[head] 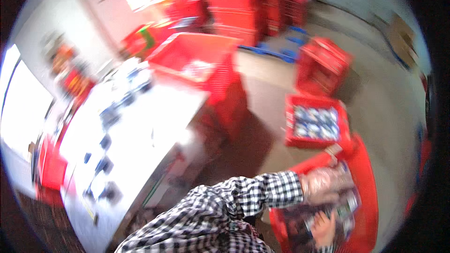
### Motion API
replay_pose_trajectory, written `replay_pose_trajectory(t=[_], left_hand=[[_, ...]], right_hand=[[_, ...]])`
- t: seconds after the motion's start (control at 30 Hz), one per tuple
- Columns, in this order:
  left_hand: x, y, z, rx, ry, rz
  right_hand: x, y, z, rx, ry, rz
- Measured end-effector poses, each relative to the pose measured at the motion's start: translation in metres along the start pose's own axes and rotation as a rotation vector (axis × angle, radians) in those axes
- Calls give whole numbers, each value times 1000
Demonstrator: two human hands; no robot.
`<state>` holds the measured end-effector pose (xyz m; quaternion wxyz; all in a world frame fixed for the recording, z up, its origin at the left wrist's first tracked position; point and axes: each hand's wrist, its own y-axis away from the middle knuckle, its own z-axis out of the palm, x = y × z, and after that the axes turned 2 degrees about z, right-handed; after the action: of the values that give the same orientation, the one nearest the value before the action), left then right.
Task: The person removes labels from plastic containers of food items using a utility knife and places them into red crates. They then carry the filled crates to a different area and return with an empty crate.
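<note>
A large red plastic basket (367, 189) stands at the lower right with clear-wrapped packages (349, 200) inside. My left hand (325, 184), in what looks like a thin transparent glove, reaches over the packages from a black-and-white checked sleeve. Below it, my right hand (323, 228) lies at the packages, some of its fingers extended. Blur hides whether either hand grips one of them. Just beyond the basket, a smaller red crate (289, 121) holds several blue-and-white packed items (316, 123) in rows.
A white table (168, 112) at the left bears several small dark items. Behind it stands a tall red bin (193, 47). Stacked red crates (233, 10), a blue pallet (267, 52) and another red crate (323, 65) are farther back. A person (72, 73) is at the far left.
</note>
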<state>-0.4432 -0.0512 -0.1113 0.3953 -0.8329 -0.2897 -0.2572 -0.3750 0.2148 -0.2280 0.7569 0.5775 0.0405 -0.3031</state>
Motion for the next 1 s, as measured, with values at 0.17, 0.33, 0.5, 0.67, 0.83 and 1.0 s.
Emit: replay_pose_trajectory(t=[0.17, 0.33, 0.5, 0.67, 0.83, 1.0], left_hand=[[46, 170, -150, 418, -3, -255], [59, 438, -261, 1038, -395, -970], [77, 742, -388, 1282, -773, -1640], [155, 828, -515, 864, -1355, -1727], [138, 866, -588, 210, -1119, -1875], [145, 843, -630, 335, -563, -1937]], right_hand=[[-28, 60, 114, -96, 583, -898], [32, 33, 295, -396, 460, -853], [195, 7, 518, -623, 993, -360], [363, -16, 706, -948, 1346, -183], [503, -27, 855, -963, 1602, -439], [607, -135, 955, -815, 1623, -931]])
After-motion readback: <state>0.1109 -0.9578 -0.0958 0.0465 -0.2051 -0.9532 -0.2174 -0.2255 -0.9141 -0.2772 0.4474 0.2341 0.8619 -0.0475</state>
